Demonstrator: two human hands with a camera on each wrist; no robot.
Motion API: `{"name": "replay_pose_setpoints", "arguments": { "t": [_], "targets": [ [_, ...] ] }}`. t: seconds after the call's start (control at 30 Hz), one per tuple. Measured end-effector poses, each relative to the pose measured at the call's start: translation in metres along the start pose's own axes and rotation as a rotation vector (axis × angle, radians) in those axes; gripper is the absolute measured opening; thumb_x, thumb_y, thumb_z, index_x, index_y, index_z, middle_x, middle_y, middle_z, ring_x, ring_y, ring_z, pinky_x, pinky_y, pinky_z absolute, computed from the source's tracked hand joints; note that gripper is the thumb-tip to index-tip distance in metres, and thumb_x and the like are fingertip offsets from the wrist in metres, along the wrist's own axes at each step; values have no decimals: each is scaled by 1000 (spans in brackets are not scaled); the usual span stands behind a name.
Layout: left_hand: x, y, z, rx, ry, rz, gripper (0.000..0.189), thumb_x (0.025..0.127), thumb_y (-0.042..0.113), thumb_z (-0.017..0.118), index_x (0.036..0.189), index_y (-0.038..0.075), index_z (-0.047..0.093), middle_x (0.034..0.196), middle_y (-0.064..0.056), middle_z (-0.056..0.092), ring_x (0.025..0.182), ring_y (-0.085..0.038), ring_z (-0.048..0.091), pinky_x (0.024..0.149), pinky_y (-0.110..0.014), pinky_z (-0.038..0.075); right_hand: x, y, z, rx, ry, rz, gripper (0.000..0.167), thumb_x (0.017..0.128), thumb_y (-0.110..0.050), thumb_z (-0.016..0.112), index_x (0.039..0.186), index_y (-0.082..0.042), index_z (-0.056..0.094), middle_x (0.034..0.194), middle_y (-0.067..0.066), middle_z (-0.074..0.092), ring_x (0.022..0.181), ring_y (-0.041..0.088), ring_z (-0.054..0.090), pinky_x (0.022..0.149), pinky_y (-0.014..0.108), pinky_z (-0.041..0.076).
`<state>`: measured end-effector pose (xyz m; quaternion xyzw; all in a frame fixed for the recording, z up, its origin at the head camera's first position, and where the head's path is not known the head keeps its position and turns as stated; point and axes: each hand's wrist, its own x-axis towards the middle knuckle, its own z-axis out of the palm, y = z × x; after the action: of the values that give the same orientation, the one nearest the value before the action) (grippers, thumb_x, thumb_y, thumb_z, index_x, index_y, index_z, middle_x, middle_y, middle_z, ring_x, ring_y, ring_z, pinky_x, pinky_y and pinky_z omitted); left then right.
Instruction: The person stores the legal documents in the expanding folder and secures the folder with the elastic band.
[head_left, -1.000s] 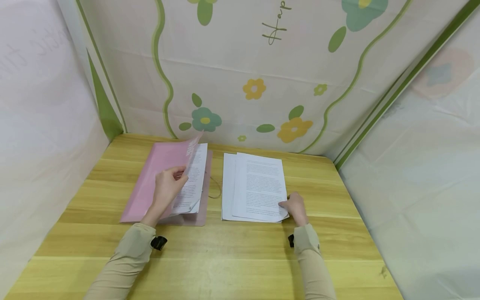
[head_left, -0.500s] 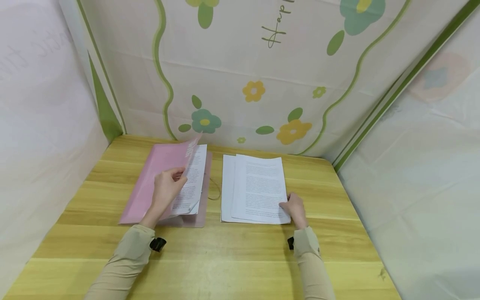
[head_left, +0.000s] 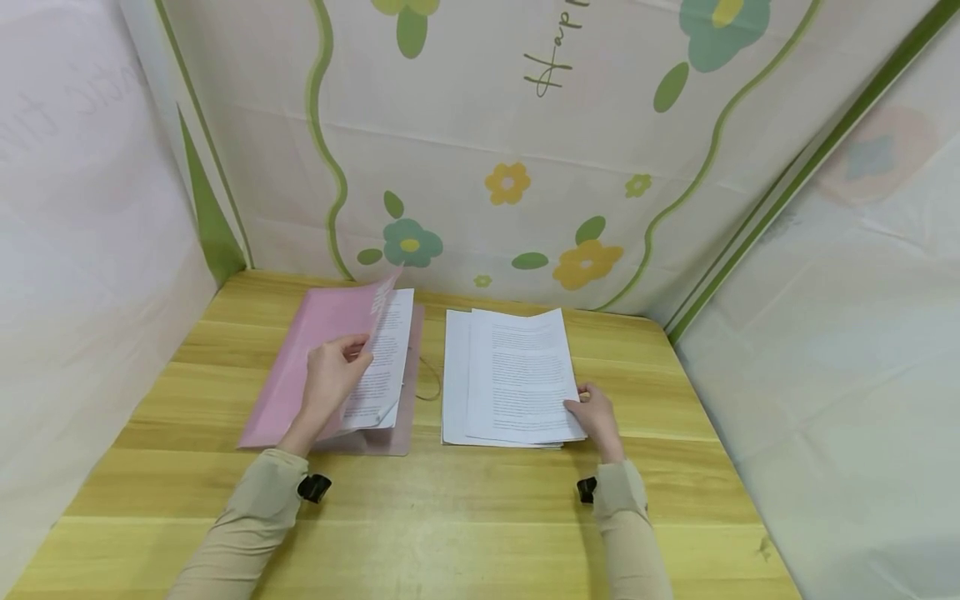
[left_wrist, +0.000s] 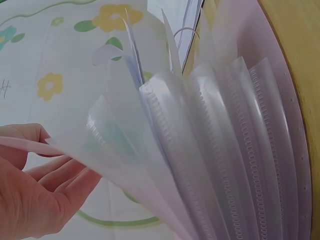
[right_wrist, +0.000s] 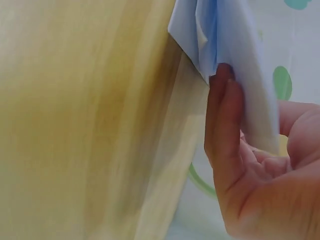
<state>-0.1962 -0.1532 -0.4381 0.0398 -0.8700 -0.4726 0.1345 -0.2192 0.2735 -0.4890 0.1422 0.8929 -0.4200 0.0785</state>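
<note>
On the left of the table lies a pink document folder (head_left: 318, 350), its cover lifted by my left hand (head_left: 335, 372), which pinches the cover's edge between thumb and fingers. Under the cover a printed sheet (head_left: 382, 367) shows, one lower corner curled. The left wrist view shows the folder's clear pockets (left_wrist: 215, 140) fanned apart. To the right of the folder is a stack of printed papers (head_left: 525, 375). My right hand (head_left: 596, 417) pinches the lower right edge of the upper sheets, thumb on top and fingers beneath; in the right wrist view the papers (right_wrist: 250, 65) bend upward.
A thin elastic cord (head_left: 431, 379) loops out from the folder towards the paper stack. The wooden table (head_left: 450, 517) is bounded at the back by a flower-printed cloth (head_left: 450, 125), with pale cloth walls on both sides.
My right hand has shifted slightly to the right, and the upper sheets' lower right corner has slid and lifted with it. My left hand still holds the folder cover nearly unmoved.
</note>
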Motion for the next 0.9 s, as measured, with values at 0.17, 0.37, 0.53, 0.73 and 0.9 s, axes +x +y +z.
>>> {"name": "replay_pose_setpoints", "arguments": {
  "t": [0.17, 0.37, 0.53, 0.73, 0.9],
  "targets": [
    [1, 1, -2, 14, 8, 4, 36, 87, 10, 59, 119, -2, 70, 107, -22, 74, 98, -35, 73, 83, -48, 59, 1, 4, -4, 168, -58, 43, 42, 95, -12, 60, 131, 5, 47, 106, 20, 65, 73, 14, 64, 63, 27, 54],
    [1, 1, -3, 23, 8, 6, 35, 87, 9, 59, 118, -3, 70, 107, -23, 74, 97, -36, 73, 83, -48, 58, 2, 10, -9, 215, -69, 47, 43, 96, -13, 60, 133, 5, 47, 101, 16, 67, 70, 10, 64, 63, 27, 53],
    [1, 1, -3, 17, 2, -1, 36, 87, 10, 59, 119, -3, 69, 108, -23, 74, 98, -36, 73, 83, -48, 59, 2, 12, -11, 242, -60, 60, 46, 95, -12, 61, 135, 5, 46, 97, 12, 65, 70, 11, 62, 63, 26, 52],
    [4, 0, -4, 11, -3, -5, 37, 88, 11, 59, 121, -2, 69, 110, -22, 74, 100, -35, 73, 83, -47, 59, 1, 12, -12, 302, -88, 74, 51, 95, -12, 61, 139, 4, 42, 92, 6, 63, 68, 10, 63, 61, 26, 53],
    [4, -1, -5, 12, -6, 2, 37, 87, 11, 58, 121, -2, 69, 110, -22, 74, 100, -35, 73, 84, -47, 58, -1, 10, -12, 322, -92, 62, 50, 96, -12, 61, 139, 4, 42, 89, 4, 65, 66, 9, 64, 60, 26, 53]
  ]
}}
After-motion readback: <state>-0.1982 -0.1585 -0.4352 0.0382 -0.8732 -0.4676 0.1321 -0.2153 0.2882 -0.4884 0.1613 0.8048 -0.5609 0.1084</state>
